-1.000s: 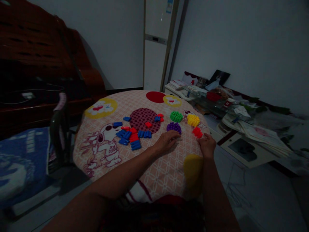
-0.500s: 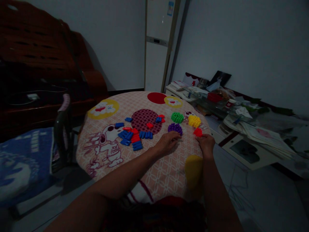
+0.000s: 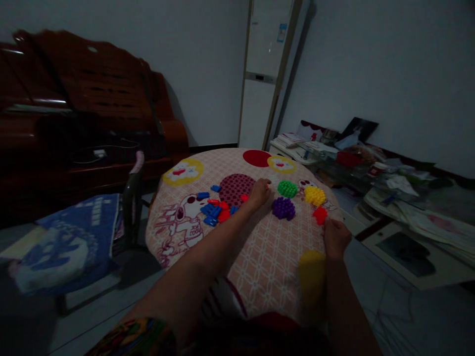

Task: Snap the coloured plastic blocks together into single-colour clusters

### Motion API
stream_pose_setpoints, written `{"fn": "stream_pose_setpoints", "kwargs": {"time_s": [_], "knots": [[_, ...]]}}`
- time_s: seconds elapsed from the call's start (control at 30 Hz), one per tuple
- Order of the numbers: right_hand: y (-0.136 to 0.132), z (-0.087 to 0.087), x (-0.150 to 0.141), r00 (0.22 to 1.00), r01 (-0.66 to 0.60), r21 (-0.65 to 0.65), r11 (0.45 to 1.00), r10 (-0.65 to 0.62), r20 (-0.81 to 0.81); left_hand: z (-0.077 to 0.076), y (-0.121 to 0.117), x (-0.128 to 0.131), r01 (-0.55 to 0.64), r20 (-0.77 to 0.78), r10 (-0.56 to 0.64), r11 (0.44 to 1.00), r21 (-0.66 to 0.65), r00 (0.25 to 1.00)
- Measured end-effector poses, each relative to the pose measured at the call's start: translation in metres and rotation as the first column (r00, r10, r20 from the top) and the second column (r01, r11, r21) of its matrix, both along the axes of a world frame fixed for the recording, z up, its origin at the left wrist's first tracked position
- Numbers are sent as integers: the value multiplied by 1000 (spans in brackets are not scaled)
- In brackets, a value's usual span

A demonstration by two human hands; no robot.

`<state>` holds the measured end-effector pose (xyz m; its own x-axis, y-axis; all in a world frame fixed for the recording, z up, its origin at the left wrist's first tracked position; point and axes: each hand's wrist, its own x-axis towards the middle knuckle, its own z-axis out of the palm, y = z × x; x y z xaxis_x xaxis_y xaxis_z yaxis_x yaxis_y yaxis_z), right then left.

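Observation:
My left hand (image 3: 260, 194) reaches over the round table with its fingers curled in. A bit of red plastic shows at its fingertips, mostly hidden by the hand. At the right table edge my right hand (image 3: 337, 238) has thumb and finger pinched at the rim of a small red knobbly plastic cluster (image 3: 319, 215). Between the hands sit a purple knobbly cluster (image 3: 284, 208) and a green one (image 3: 287, 189). A yellow cluster (image 3: 314, 196) lies just beyond the red one. Left of my left forearm are loose blue plastic pieces (image 3: 211, 213) mixed with red pieces (image 3: 224, 212).
A patterned cloth covers the round table (image 3: 267, 267). To the left stands a chair with a blue cover (image 3: 85, 237), before a wooden bench (image 3: 111, 104). A cluttered low cabinet (image 3: 389, 247) runs along the right wall.
My left hand has moved away from beside the purple cluster, forward and left to the red pieces near the dark circle. My right hand stays at the red cluster. The view has shifted left.

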<state>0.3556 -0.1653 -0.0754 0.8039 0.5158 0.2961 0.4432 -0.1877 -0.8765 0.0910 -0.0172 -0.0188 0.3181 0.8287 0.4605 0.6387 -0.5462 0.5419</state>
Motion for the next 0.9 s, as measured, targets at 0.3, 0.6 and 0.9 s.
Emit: {"fn": "stream_pose_setpoints", "kwargs": {"time_s": [0.3, 0.6, 0.9], "knots": [[0, -8, 5, 999, -53, 30, 998, 53, 12, -1, 31, -2, -59, -454, -27, 983, -175, 891], [-1, 1, -5, 998, -45, 63, 997, 47, -33, 3, 8, -49, 24, -432, -115, 977, -211, 895], [1, -6, 2, 998, -56, 79, 995, 56, 6, 7, -1, -66, 42, -221, -73, 989, -142, 972]]}}
